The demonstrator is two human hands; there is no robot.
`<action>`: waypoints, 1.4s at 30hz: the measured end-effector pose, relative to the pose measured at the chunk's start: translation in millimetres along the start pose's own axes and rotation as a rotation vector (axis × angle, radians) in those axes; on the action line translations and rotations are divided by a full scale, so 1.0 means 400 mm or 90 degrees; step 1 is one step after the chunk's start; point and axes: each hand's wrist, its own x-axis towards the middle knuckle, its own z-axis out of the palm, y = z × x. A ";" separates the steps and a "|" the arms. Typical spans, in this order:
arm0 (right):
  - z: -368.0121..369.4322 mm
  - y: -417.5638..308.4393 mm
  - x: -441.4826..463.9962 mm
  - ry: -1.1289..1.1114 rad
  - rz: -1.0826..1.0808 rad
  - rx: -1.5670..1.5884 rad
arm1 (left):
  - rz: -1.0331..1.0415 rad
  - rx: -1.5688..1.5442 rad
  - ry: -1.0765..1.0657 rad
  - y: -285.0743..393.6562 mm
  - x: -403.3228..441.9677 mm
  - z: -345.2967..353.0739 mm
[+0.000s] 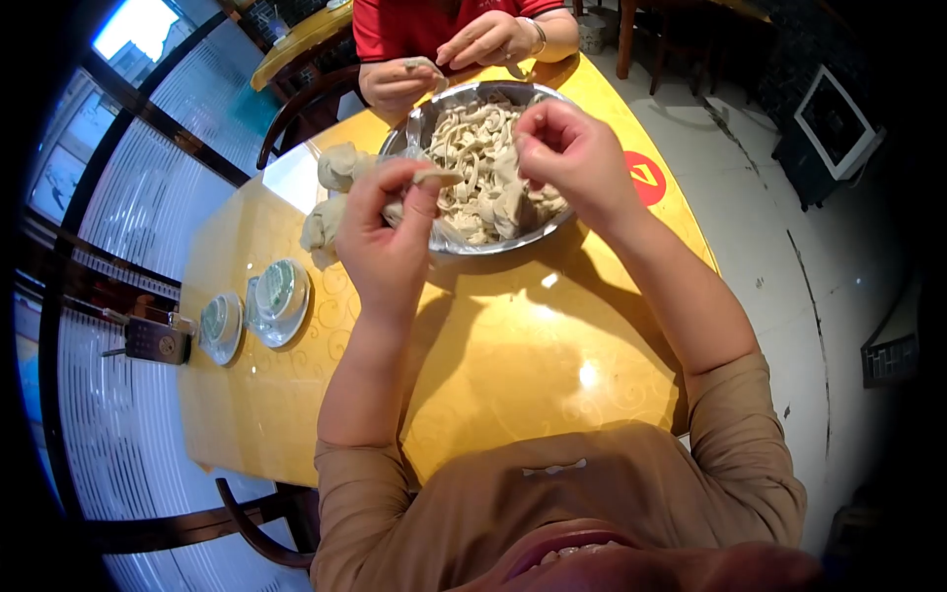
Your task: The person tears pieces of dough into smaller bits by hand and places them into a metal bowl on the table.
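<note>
- The right hand [574,163] curls inward; whether its fingertips pinch anything is too unclear to tell.
- The left hand [387,232] hides part of the pale piece [438,178] it grips.
- Both hands cover parts of the bowl [493,247] and its strips [473,148].
- The lumpy bundles [340,168] sit partly behind the left hand; their contents are unclear.
- The top edge cuts off the co-worker [400,30] above the chest.
- Markings on the wrapped cups [280,288] are too small to read.
- The shirt [592,483] hides part of the tabletop's [493,395] near edge.

One head-worn view looks forward, down over the table [493,395].
</note>
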 end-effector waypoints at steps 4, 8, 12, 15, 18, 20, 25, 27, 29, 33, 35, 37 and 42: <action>-0.026 0.048 0.032 0.069 -0.065 -0.162 | -0.101 -0.066 0.022 -0.014 0.019 -0.025; -0.031 0.054 0.029 0.015 -0.138 -0.414 | -0.202 -0.172 -0.022 0.000 0.024 -0.016; -0.027 0.066 0.032 0.002 -0.253 -0.467 | -0.200 -0.158 -0.038 -0.007 0.018 -0.005; -0.022 0.034 0.020 -0.042 -0.147 -0.444 | -0.230 -0.157 -0.058 -0.016 0.013 -0.004; 0.000 0.018 0.011 -0.146 -0.051 -0.192 | -0.223 -0.134 -0.051 -0.018 0.010 0.005; 0.010 -0.014 0.001 -0.215 0.084 -0.099 | -0.238 -0.145 -0.070 -0.018 0.009 0.004; 0.022 0.011 -0.007 -0.189 -0.088 -0.130 | -0.254 -0.111 -0.107 -0.005 0.000 0.012; 0.027 0.007 -0.011 -0.178 -0.088 -0.140 | -0.236 -0.100 -0.121 -0.009 -0.001 0.016; 0.036 -0.024 -0.016 -0.168 -0.025 -0.162 | -0.230 -0.087 -0.135 -0.012 -0.002 0.018; 0.034 0.007 -0.014 -0.137 -0.115 -0.229 | -0.212 -0.021 -0.147 -0.010 -0.004 0.019; 0.036 0.021 -0.014 -0.111 -0.170 -0.267 | -0.183 0.021 -0.142 -0.010 -0.009 0.023; 0.041 0.015 -0.015 -0.089 -0.181 -0.289 | -0.147 0.055 -0.132 -0.016 -0.017 0.027; 0.042 0.000 -0.019 -0.039 -0.089 -0.292 | 0.020 0.172 -0.169 -0.023 -0.024 0.025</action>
